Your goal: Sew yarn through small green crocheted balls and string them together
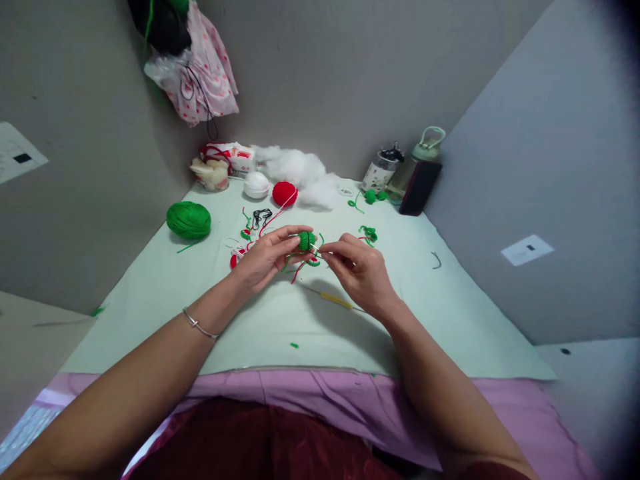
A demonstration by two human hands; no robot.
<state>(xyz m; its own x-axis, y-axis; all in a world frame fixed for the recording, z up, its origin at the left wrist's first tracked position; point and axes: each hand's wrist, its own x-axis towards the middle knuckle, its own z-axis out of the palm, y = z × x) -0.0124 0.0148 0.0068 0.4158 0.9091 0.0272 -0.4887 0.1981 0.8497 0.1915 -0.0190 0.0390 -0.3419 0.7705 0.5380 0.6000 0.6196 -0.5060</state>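
Note:
A small green crocheted ball (pixel 307 241) with a dark strand across it is pinched between the thumb and fingers of my left hand (pixel 267 259). My right hand (pixel 361 268) closes its fingertips on a thin, pale needle (pixel 315 248), whose far end meets the ball's right side. Whether its tip is inside the stitches, I cannot tell. Just under the ball, a red, white and green crocheted piece (pixel 313 262) shows partly behind my fingers. A crochet hook with a yellow handle (pixel 336 301) lies on the table below my right hand.
At the left sits a green yarn ball (pixel 189 221). Farther back are a white yarn ball (pixel 256 185), a red one (pixel 285 193) and white stuffing (pixel 300 170). A bottle (pixel 407 170) and dark phone-like slab (pixel 421 187) stand back right. Small green pieces (pixel 369 235) lie nearby.

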